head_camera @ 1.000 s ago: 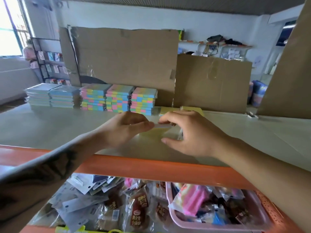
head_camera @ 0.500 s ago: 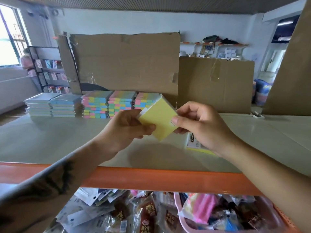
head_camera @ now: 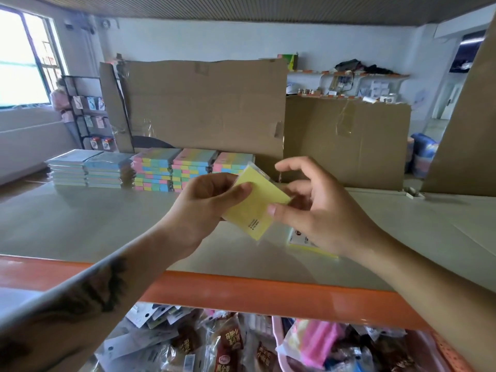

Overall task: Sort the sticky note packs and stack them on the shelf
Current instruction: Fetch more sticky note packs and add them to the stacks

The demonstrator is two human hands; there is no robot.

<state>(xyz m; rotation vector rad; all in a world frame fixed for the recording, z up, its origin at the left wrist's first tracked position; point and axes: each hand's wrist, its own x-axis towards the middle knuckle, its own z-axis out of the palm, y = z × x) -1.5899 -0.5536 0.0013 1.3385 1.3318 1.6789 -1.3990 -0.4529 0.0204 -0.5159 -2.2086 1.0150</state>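
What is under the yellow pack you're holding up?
Below the yellow pack is the shelf, with another pack lying there. The right hand covers most of it.

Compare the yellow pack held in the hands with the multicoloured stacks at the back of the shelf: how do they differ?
The yellow pack is one plain colour; the multicoloured stacks show pink, yellow, green and blue blocks. The yellow pack is a single pack, tilted and held above the shelf by the left hand and right hand; the multicoloured stacks lie flat in piles against the cardboard. Both are flat and rectangular.
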